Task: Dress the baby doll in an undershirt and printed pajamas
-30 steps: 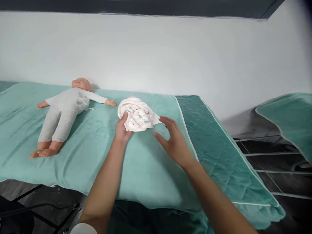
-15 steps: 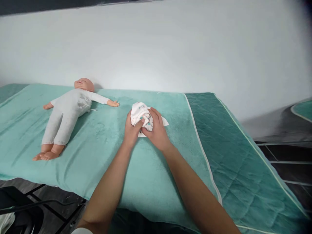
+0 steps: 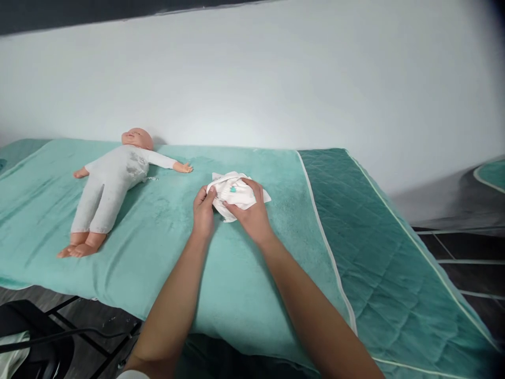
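Observation:
A bunched-up white diaper (image 3: 239, 197) with a small teal print is between my hands, just above or on the light green sheet. My left hand (image 3: 203, 211) pinches its left edge between thumb and fingers. Around its right side my right hand (image 3: 252, 213) is curled, the thumb pressing the near face. A thin white corner (image 3: 267, 197) sticks out past the right fingers; I cannot tell whether it is part of the diaper or a separate piece.
A baby doll (image 3: 114, 173) in a white suit lies on its back at the left, one arm stretched toward my hands. The light green sheet (image 3: 244, 295) covers a darker quilted cover (image 3: 386, 252). Behind is a white wall (image 3: 252, 79); a black chair (image 3: 43, 337) stands at lower left.
The rolled diaper has turned and loosened into a flatter, wider shape, its printed side mostly hidden. My left hand has shifted slightly left to its edge.

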`<state>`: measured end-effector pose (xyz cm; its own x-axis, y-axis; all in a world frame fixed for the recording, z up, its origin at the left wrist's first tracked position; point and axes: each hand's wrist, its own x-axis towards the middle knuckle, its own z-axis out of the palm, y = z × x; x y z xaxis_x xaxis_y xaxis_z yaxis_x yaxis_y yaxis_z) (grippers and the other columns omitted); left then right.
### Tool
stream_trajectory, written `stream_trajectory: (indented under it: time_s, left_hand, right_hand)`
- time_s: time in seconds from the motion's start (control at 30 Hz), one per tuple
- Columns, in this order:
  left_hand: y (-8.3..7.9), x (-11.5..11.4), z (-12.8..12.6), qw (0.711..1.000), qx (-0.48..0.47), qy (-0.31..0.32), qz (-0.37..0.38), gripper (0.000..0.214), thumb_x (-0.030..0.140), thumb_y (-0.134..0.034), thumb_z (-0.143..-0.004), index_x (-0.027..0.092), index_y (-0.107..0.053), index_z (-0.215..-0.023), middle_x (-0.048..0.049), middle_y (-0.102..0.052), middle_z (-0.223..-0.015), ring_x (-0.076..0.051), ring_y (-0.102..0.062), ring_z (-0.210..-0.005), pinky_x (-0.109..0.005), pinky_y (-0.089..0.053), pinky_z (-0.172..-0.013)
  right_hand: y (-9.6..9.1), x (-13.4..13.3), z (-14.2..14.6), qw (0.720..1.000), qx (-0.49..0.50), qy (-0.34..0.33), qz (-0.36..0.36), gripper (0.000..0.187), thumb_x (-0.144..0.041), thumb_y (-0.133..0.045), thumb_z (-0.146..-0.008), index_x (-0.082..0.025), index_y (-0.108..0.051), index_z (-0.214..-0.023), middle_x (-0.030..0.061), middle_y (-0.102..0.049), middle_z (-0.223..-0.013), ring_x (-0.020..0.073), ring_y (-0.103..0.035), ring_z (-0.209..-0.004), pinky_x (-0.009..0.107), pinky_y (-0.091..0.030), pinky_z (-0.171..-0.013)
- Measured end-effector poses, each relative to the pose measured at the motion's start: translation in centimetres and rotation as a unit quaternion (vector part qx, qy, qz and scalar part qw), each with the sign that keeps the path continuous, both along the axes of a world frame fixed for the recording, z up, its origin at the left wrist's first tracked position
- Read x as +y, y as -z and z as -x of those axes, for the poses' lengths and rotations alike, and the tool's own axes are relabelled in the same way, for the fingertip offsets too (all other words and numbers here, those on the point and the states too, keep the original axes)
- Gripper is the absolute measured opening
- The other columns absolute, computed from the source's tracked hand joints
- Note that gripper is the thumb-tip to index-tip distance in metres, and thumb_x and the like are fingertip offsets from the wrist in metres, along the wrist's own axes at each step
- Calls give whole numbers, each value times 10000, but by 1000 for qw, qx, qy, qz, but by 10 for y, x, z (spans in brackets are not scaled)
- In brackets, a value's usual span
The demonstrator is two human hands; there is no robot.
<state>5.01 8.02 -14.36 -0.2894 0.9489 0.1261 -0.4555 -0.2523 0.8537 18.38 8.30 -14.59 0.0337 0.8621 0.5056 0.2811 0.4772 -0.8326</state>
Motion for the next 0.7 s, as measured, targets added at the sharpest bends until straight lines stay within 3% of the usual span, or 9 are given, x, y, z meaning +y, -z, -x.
stream_trajectory:
  time_s: [0.1, 0.2, 0.3, 0.37, 0.43, 0.5, 0.63, 0.7]
  left_hand:
    - [-5, 0, -1, 996, -76, 47, 16, 250, 391, -800, -821, 189, -736, -953, -20, -746, -940, -157, -697, -896, -266, -530, -861]
    - [-5, 4, 7, 985, -160, 45, 34, 253, 374, -775, -832, 196, -726, -1004, -47, -767, -1046, -214, -709, -1075, -336, -530, -994]
    - [-3, 10, 18, 975, -215, 11, 55, 270, 417, -710, -877, 199, -719, -1035, -67, -769, -1134, -247, -657, -1243, -381, -508, -1083]
    - [-3, 11, 22, 973, -228, -18, 38, 276, 421, -669, -910, 204, -718, -1072, -63, -753, -1220, -242, -615, -1319, -378, -490, -1121]
    - [-5, 9, 20, 975, -218, -28, 13, 270, 395, -667, -916, 210, -720, -1106, -53, -734, -1281, -238, -599, -1344, -373, -483, -1136]
    - [-6, 5, 14, 984, -177, 1, 17, 301, 373, -723, -876, 206, -724, -1127, -64, -737, -1278, -261, -619, -1321, -393, -494, -1124]
    - [-3, -5, -2, 990, -47, 122, 58, 473, 323, -891, -704, 185, -735, -1129, -95, -778, -1146, -317, -708, -1155, -435, -546, -1029]
    - [0, -8, -6, 984, -1, 167, 59, 526, 318, -919, -664, 188, -735, -1139, -89, -786, -1102, -305, -732, -1068, -417, -568, -965]
  right_hand:
    - [-5, 3, -6, 993, 81, -31, 82, 689, -406, -860, -700, -220, -552, -1287, 120, -616, -1358, 275, -585, -1285, 485, -433, -1167]
    - [-14, 5, -16, 973, 152, -85, 151, 567, -422, -848, -711, -212, -629, -1189, 103, -705, -1249, 280, -652, -1210, 487, -468, -1131]
    - [-26, 6, -33, 952, 241, -112, 149, 472, -459, -740, -786, -231, -644, -1188, 91, -715, -1249, 280, -668, -1216, 460, -532, -1061]
    - [-35, 7, -49, 946, 282, -87, 137, 487, -534, -601, -846, -250, -622, -1241, 88, -683, -1319, 278, -615, -1314, 443, -552, -1036]
    - [-41, 9, -65, 939, 310, -54, 138, 539, -591, -455, -894, -259, -593, -1295, 89, -649, -1384, 264, -524, -1420, 444, -546, -1044]
    - [-43, 11, -73, 931, 333, -43, 146, 583, -626, -391, -903, -264, -571, -1323, 91, -629, -1422, 254, -468, -1466, 467, -537, -1053]
    - [-31, 12, -58, 921, 336, -92, 172, 614, -676, -506, -858, -279, -568, -1323, 81, -635, -1422, 290, -552, -1384, 533, -531, -1063]
    - [-24, 8, -42, 935, 296, -109, 163, 612, -633, -642, -830, -280, -578, -1326, 74, -658, -1383, 291, -608, -1315, 525, -519, -1092]
